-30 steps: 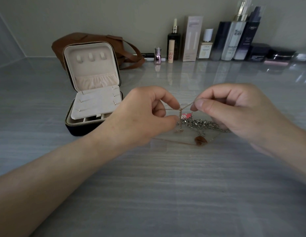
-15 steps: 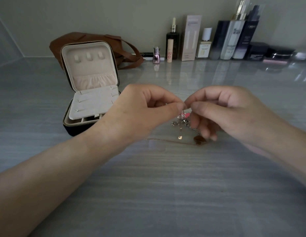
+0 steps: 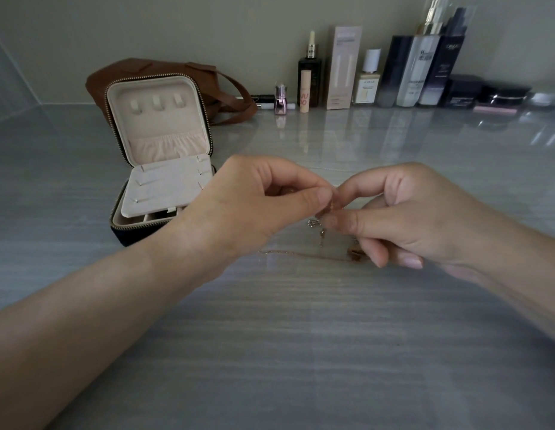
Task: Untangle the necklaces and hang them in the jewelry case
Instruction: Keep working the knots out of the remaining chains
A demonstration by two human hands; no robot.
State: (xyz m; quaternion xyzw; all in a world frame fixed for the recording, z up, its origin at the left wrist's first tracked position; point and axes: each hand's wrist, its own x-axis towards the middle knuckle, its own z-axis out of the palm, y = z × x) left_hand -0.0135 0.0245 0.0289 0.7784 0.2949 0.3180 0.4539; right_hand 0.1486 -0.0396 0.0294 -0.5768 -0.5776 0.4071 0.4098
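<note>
My left hand (image 3: 248,206) and my right hand (image 3: 406,218) meet fingertip to fingertip above the table, both pinching the tangled necklaces (image 3: 321,226) between thumb and forefinger. A silver bit and a small charm dangle just under the fingers. A thin gold chain (image 3: 301,254) trails on the table to a brown pendant (image 3: 353,253) under my right fingers. The open jewelry case (image 3: 164,169) stands to the left, its lid upright with three hooks and a gathered pocket, all bare.
A brown leather bag (image 3: 226,88) lies behind the case. Several cosmetic bottles and boxes (image 3: 394,72) line the back wall to the right. The grey table (image 3: 301,352) stretches wide in front of my arms.
My hands have come together from a stretched chain to touching fingertips. The silver pile on the table is now mostly hidden by my right hand.
</note>
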